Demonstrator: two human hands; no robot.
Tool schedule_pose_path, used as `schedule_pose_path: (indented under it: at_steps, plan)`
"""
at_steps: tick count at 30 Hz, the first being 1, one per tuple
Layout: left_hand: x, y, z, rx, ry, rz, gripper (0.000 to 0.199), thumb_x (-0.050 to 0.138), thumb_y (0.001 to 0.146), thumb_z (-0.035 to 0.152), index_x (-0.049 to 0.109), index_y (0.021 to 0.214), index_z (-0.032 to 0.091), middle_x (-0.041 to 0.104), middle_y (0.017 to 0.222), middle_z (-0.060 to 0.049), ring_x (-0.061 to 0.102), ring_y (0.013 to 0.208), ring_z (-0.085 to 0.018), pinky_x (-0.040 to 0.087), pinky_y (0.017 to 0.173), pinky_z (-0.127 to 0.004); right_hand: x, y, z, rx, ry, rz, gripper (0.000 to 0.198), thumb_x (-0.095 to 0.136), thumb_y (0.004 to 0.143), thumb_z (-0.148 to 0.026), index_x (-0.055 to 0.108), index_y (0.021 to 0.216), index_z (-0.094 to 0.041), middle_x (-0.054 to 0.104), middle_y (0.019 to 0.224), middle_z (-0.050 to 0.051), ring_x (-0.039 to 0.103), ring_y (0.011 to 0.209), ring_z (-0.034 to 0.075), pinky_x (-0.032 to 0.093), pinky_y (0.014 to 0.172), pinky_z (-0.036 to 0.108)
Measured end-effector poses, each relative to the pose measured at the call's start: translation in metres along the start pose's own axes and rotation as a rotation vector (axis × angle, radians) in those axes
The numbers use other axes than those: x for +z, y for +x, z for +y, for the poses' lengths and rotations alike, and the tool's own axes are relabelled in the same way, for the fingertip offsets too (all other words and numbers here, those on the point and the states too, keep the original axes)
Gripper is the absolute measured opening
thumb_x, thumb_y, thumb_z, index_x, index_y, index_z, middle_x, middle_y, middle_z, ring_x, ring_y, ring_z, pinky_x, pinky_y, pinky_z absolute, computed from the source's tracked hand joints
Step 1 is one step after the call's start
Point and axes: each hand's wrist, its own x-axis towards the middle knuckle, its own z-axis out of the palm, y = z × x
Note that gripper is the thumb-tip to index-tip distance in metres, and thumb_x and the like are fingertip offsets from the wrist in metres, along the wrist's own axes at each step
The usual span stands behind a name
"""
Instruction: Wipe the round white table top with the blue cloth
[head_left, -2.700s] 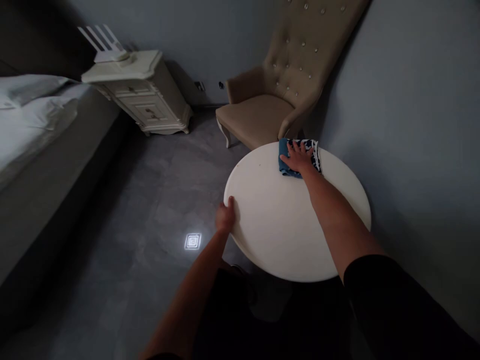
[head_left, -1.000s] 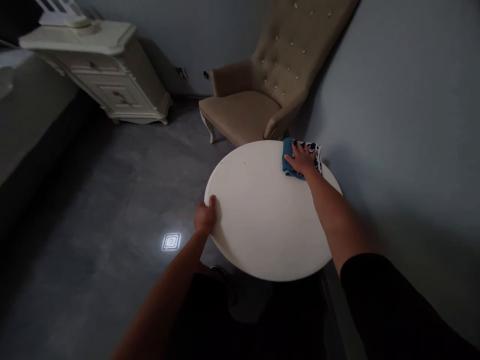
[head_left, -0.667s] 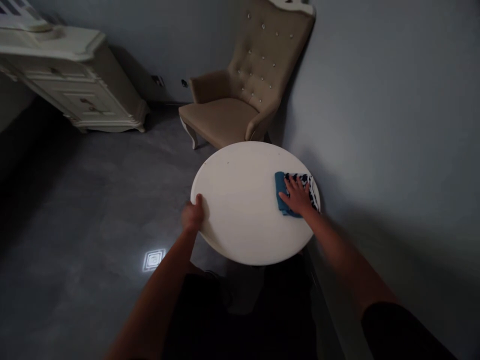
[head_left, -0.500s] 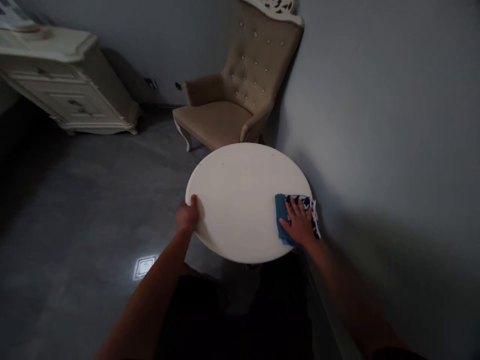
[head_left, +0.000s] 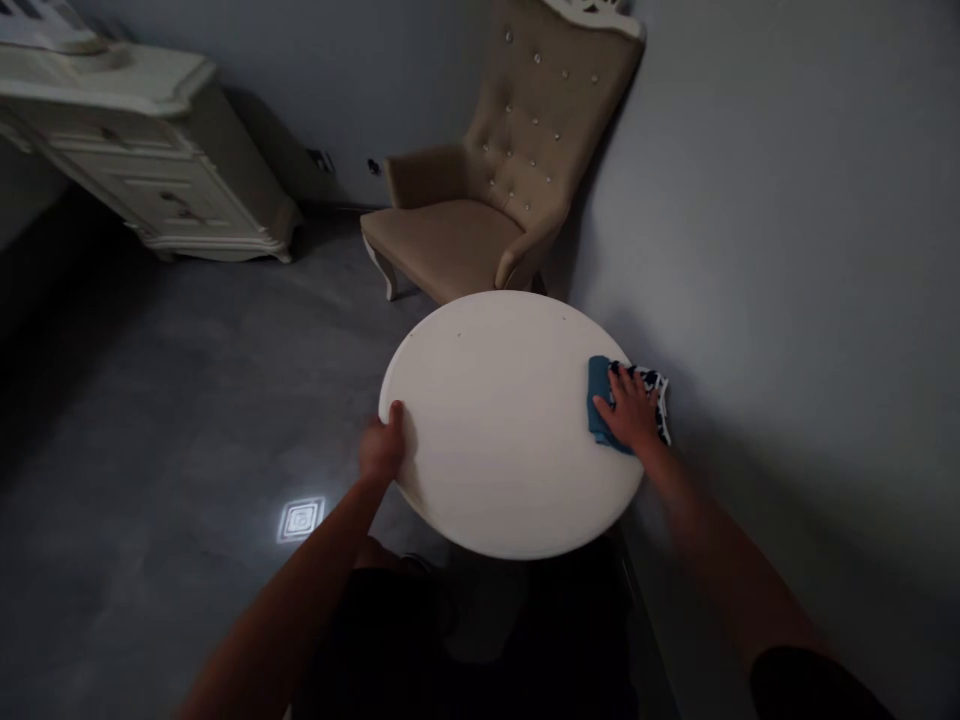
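A round white table [head_left: 495, 430] stands in front of me. At its left edge, my left hand [head_left: 382, 447] is closed around the rim, with the thumb on top and the other fingers hidden underneath. A folded cloth [head_left: 600, 405], plain blue on one side and dark-and-white patterned on the other, lies at the table's right edge and partly overhangs it. On top of the cloth rests my right hand [head_left: 630, 408], flat, with its fingers spread.
Beyond the table is a tan tufted armchair [head_left: 450, 245]. To the far left stands a pale cabinet [head_left: 172, 190] with something on top. A grey wall [head_left: 810, 250] runs close along the right. A patch of light [head_left: 301, 520] shows on the dark floor.
My right hand and the cloth have moved away from me and rightward, out to the table's edge. My left hand still grips the rim. The whole view has shifted slightly.
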Motion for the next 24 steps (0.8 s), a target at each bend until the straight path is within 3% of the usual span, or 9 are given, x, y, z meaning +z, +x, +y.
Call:
schedule_pose_path:
  at_steps: [5,11,16,24]
  plan:
    - [-0.001,0.000,0.000,-0.020,-0.043,-0.018,0.079,0.039,0.106,0.074,0.074,0.130,0.008,0.081,0.123,-0.027,0.077,0.119,-0.043,0.059,0.097,-0.048,-0.005,0.121,-0.025,0.035,-0.007,-0.024,0.084,0.021,0.107,-0.068,0.028,0.179,-0.023,0.024,0.186,0.012,0.024,0.168,0.043,0.027,0.130,0.081]
    - [-0.002,0.000,0.000,-0.035,-0.066,-0.013,0.071,0.041,0.107,0.071,0.077,0.123,0.012,0.081,0.125,-0.025,0.077,0.118,-0.040,0.059,0.098,-0.045,-0.006,0.218,-0.100,-0.008,0.141,-0.019,0.090,0.021,0.105,-0.074,0.030,0.177,-0.022,0.025,0.185,0.015,0.022,0.167,0.048,0.014,0.129,0.087]
    - [0.000,0.002,-0.004,-0.028,-0.062,-0.023,0.070,0.040,0.109,0.071,0.076,0.123,0.013,0.080,0.128,-0.023,0.076,0.123,-0.038,0.059,0.100,-0.042,-0.009,0.246,-0.187,-0.115,0.113,-0.030,0.091,0.017,0.105,-0.074,0.026,0.179,-0.021,0.021,0.186,0.016,0.016,0.169,0.050,0.012,0.127,0.090]
    - [-0.002,0.001,-0.005,-0.029,-0.039,-0.032,0.071,0.037,0.109,0.071,0.074,0.127,0.013,0.080,0.129,-0.024,0.077,0.123,-0.038,0.059,0.098,-0.042,-0.018,0.224,-0.311,-0.287,0.286,-0.006,0.088,0.031,0.105,-0.073,0.037,0.176,-0.020,0.026,0.185,0.015,0.013,0.170,0.051,0.002,0.128,0.089]
